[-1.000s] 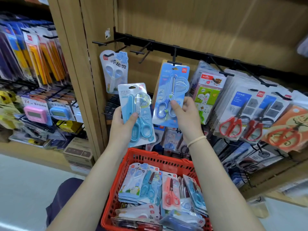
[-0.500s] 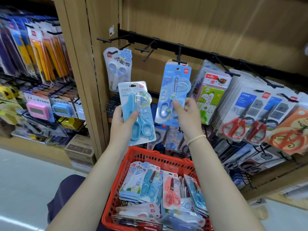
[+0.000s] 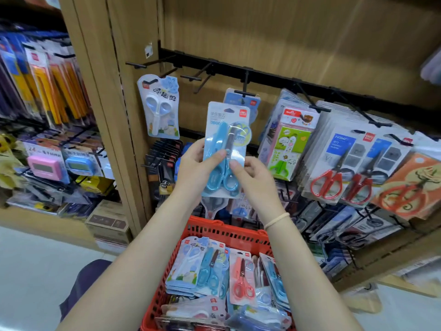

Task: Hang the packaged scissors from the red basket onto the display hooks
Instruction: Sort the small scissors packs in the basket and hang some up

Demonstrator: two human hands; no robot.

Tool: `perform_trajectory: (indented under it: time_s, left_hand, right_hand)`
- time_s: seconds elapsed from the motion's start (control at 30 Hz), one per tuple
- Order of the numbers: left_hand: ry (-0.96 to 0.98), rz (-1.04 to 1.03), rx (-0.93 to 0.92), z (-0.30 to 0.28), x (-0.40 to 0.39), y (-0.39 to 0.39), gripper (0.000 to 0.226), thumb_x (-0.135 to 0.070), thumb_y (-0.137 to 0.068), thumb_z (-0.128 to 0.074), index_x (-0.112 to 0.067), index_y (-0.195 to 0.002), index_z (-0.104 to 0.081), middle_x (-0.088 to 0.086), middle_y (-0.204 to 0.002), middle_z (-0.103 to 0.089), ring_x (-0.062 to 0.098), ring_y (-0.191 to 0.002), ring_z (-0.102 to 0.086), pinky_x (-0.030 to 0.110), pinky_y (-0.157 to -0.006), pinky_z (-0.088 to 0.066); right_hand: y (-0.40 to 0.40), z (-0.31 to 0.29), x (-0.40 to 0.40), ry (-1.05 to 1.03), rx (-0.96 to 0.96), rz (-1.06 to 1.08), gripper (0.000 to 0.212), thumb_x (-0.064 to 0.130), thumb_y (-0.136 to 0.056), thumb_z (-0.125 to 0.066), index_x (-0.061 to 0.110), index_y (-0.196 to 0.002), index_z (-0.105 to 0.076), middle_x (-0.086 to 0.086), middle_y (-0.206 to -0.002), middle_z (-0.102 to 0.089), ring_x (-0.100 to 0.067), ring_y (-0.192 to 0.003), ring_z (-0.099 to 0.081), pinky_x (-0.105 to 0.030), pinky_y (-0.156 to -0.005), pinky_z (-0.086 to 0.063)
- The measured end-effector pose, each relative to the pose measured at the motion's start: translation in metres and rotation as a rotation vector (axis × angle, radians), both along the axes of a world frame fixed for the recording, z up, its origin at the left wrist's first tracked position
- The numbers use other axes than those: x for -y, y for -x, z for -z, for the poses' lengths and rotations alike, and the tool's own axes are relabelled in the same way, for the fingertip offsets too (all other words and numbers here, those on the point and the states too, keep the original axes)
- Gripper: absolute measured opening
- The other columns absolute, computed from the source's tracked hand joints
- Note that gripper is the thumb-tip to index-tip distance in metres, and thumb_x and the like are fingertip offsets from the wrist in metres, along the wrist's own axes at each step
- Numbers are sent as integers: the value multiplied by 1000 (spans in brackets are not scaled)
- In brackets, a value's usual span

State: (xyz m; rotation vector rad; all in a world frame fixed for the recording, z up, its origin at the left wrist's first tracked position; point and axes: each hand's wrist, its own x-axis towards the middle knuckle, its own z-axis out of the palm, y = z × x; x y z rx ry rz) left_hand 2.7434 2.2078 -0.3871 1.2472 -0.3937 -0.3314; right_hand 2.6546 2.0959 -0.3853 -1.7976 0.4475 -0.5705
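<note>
A pack of light blue scissors (image 3: pixel 226 130) is held upright in front of the display, just below a black hook (image 3: pixel 245 93). My left hand (image 3: pixel 195 168) grips its lower left edge, thumb on the front. My right hand (image 3: pixel 255 180) pinches its lower right edge. Behind it another blue pack (image 3: pixel 253 101) hangs on that hook, mostly hidden. The red basket (image 3: pixel 214 226) sits below my arms with several scissor packs, blue, white and pink.
Two bare hooks (image 3: pixel 191 78) (image 3: pixel 136 65) stick out left of the used one. A white scissors pack (image 3: pixel 160 108) hangs at the left. Packs of red-handled scissors (image 3: pixel 334 177) fill the hooks to the right. A wooden post (image 3: pixel 107 115) borders the left shelving.
My right hand let go of the blue pack hanging on the hook and came down to the pack in my left hand. That pack moved right, in front of the hanging one.
</note>
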Motion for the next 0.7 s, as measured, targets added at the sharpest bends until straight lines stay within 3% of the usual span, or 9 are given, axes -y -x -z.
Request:
perform_trajectory:
  time_s: [0.1, 0.3, 0.47, 0.53, 0.6, 0.7]
  left_hand:
    - [7, 36, 10, -10, 16, -4, 25, -9, -95, -70, -19, -118, -69, 5, -116, -75, 24, -107, -73, 50, -97, -58]
    - [-8, 66, -7, -14, 30, -11, 21, -12, -95, -71, -25, -112, -71, 2, -115, -77, 24, -109, -73, 54, -100, -55]
    - [-51, 53, 21, -12, 34, -15, 24, -15, -96, -71, -22, -118, -69, -1, -114, -77, 19, -105, -73, 50, -98, -58]
    - [-130, 20, 114, -10, 35, -18, 37, -19, -96, -71, -25, -131, -61, -2, -114, -75, 16, -104, -73, 45, -95, -59]
    - [-252, -19, 292, -3, 33, -24, 63, -25, -98, -68, -37, -151, -37, -1, -111, -73, 17, -98, -72, 39, -88, -60]
    - [-383, 2, 519, 7, 26, -32, 73, -26, -101, -63, -45, -158, -21, 1, -115, -70, 13, -77, -67, 27, -70, -57]
  right_hand:
    - [-3, -8, 4, -1, 48, 36, 8, 28, -99, -64, 22, -98, -60, 8, -75, -72, -5, -68, -67, -20, -57, -51]
    - [-10, -13, 14, -18, 68, 102, 8, 27, -99, -64, 23, -96, -59, 2, -80, -70, -10, -70, -63, -21, -58, -48]
    - [-12, -8, 16, -11, 82, 132, 21, 26, -98, -65, 17, -113, -54, 0, -86, -73, -3, -66, -64, -17, -55, -48]
    - [-12, -6, 18, 80, 120, 156, 41, 22, -98, -65, 29, -130, -42, 0, -94, -70, -4, -68, -63, -17, -57, -47]
    - [-12, -2, 20, 232, 128, 148, 66, 16, -98, -64, 47, -144, -27, 4, -95, -63, -10, -66, -59, -22, -57, -50]
    - [-16, 6, 26, 378, 57, 95, 78, 12, -100, -60, 51, -153, -19, 7, -95, -57, -25, -67, -55, -36, -63, -55]
